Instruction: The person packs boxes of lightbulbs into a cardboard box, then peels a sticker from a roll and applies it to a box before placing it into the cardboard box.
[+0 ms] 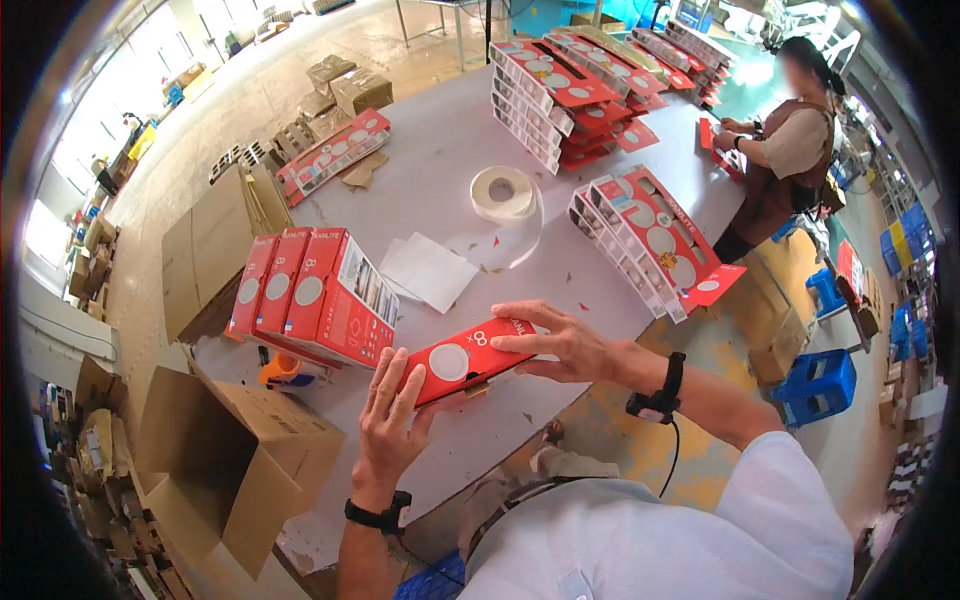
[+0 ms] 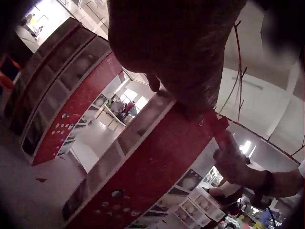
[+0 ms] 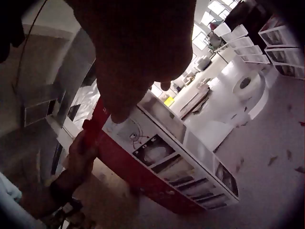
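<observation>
Both hands hold a red printed carton point(image 1: 448, 362) marked "8x" at the near side of the table, its narrow red face toward the head camera. The left hand point(image 1: 393, 412) lies along its left end, fingers extended over the edge and thumb on the near side. At the right end, the right hand point(image 1: 560, 345) grips with fingers over the top and thumb at the near side. In the left wrist view, a small red flap point(image 2: 220, 128) sticks out by the right hand's fingers. The right wrist view shows the carton's picture-printed side point(image 3: 183, 167), partly hidden by the dark hand.
Several matching cartons point(image 1: 330, 295) stand left, above an open cardboard box point(image 1: 270, 440) and an orange tape dispenser point(image 1: 283, 370). White sheets point(image 1: 430, 272) and a label roll point(image 1: 500, 193) lie ahead. Stacked red cartons point(image 1: 640, 235) stand right, near another person point(image 1: 800, 135).
</observation>
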The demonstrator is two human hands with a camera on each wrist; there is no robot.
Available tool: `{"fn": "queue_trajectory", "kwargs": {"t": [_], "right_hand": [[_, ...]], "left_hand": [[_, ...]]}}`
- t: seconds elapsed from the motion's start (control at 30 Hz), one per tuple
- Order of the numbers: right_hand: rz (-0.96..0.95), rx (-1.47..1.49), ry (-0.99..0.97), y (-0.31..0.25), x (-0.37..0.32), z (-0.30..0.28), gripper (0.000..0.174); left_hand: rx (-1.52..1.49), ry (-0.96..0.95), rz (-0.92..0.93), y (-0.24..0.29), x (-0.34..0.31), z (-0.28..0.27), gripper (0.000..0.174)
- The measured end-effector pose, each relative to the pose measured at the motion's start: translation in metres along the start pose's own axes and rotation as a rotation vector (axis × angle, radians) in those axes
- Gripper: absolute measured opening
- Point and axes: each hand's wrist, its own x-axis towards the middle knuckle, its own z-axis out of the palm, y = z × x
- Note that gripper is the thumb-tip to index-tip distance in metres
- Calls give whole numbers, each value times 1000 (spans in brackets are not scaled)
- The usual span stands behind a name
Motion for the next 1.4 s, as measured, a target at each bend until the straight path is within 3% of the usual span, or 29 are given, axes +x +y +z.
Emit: {"fn": "queue_trajectory", "kwargs": {"t": [0.37,0.57,0.77,0.97,1.4], "right_hand": [[50,-293,14,-9,-5,8,59],[122,-170,146,-58,15,16,29],[102,-183,178,-54,20,34,14],[144,-333,137,-66,30,36,15],[198,-270,162,-61,34,40,18]], "left_hand": [[143,-51,-6,22,23,5,64],[237,-75,-11,33,31,12,64],[181,-48,-15,30,31,12,67],[33,-40,-49,35,35,3,55],[40,72,-115,34,33,17,41]]}}
